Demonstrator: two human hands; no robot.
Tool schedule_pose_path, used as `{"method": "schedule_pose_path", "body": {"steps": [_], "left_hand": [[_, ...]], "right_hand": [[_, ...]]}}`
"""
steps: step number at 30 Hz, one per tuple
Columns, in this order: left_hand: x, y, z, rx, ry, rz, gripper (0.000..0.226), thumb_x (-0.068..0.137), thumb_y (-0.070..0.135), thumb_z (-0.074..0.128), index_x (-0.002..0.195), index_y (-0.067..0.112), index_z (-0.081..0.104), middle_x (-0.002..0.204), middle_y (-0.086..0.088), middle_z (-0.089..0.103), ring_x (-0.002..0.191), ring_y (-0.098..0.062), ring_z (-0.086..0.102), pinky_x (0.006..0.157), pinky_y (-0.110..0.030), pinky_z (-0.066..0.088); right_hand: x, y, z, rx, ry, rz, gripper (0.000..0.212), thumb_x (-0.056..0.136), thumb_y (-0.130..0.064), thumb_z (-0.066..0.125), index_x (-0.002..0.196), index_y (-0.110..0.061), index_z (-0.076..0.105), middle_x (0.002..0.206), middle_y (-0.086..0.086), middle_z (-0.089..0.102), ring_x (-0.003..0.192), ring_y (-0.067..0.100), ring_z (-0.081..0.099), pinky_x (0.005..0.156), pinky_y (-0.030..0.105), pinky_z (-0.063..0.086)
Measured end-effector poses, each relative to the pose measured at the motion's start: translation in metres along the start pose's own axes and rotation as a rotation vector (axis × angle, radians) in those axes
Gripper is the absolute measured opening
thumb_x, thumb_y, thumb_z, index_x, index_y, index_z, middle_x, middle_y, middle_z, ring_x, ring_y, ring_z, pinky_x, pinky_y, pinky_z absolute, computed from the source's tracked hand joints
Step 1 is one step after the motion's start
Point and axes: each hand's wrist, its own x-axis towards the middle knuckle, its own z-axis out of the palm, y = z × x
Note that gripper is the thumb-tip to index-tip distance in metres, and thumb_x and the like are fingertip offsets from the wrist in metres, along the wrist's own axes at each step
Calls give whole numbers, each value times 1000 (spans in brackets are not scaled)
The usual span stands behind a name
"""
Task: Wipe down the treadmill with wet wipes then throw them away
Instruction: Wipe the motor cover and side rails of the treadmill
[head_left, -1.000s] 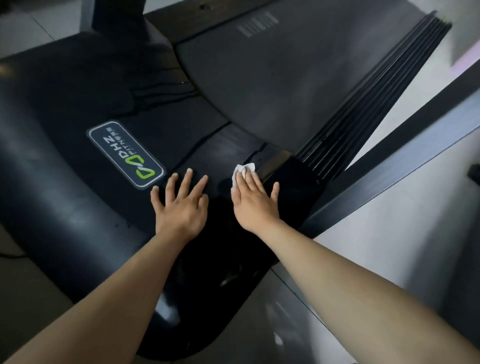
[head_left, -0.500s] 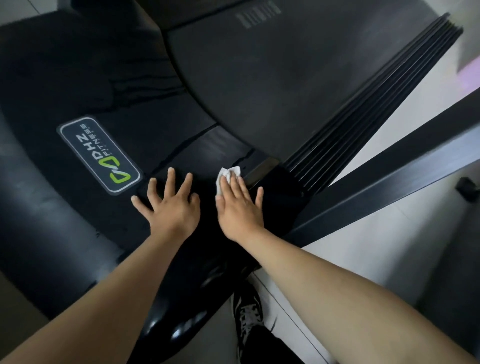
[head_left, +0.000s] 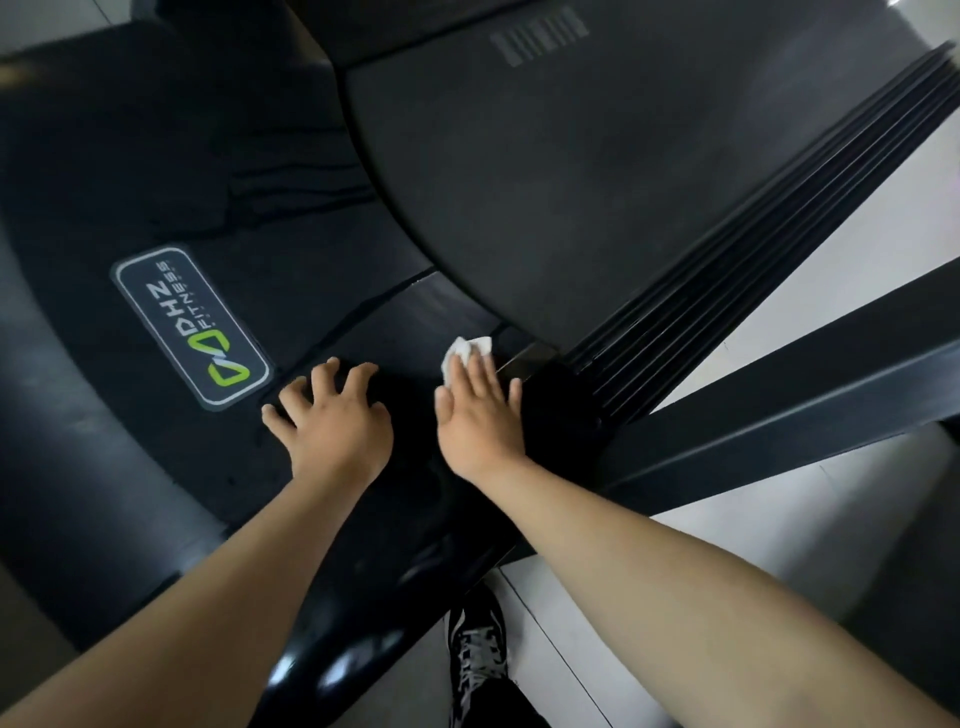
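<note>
A black treadmill (head_left: 545, 171) fills the view, with its grey belt at the top and a glossy motor cover below. My right hand (head_left: 475, 410) lies flat with straight fingers and presses a crumpled white wet wipe (head_left: 467, 349) onto the cover near the belt's corner. Only the wipe's far edge shows beyond the fingertips. My left hand (head_left: 332, 421) rests beside it on the cover, fingers spread and slightly bent, holding nothing.
A DHZ Fitness label (head_left: 189, 325) sits left of my left hand. A ribbed black side rail (head_left: 753, 249) runs up to the right. A dark frame bar (head_left: 810, 400) crosses the pale floor at right. My black-and-white shoe (head_left: 475, 654) stands below.
Both hands slid a little to the left and back over the cover, the wipe under the right one. The left fingers now bend more. The view has shifted, showing my shoe.
</note>
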Motion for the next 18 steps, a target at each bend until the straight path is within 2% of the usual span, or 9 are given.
{"method": "schedule_pose_path", "body": {"steps": [2, 7, 12, 18], "left_hand": [[8, 9, -2, 17, 16, 51, 54, 99, 32, 40, 152, 43, 33, 161, 3, 25, 143, -32, 18, 120, -58, 8], [8, 24, 13, 75, -91, 106, 52, 106, 44, 26, 156, 47, 14, 169, 12, -3, 152, -27, -3, 117, -68, -2], [8, 12, 12, 174, -74, 150, 57, 104, 37, 26, 158, 46, 7, 169, 11, -6, 150, -28, -1, 116, -68, 5], [5, 21, 10, 118, -110, 119, 61, 104, 35, 29, 159, 43, 6, 168, 12, -9, 152, -29, -5, 116, -70, -1]], "right_hand": [[0, -9, 5, -24, -13, -130, 57, 109, -39, 17, 162, -23, 4, 169, -4, -5, 154, 11, -14, 123, 55, -8], [21, -5, -3, -41, -53, -90, 57, 109, -42, 14, 162, -27, 1, 169, -7, -8, 154, 10, -12, 122, 56, -9], [46, 36, -24, -3, -51, 175, 59, 107, -40, 15, 162, -24, -1, 169, -1, -9, 155, 15, -11, 121, 57, -9], [38, 50, -28, 33, -12, 467, 63, 107, -42, 16, 161, -14, -1, 167, 9, -16, 154, 23, -16, 123, 55, -4]]}}
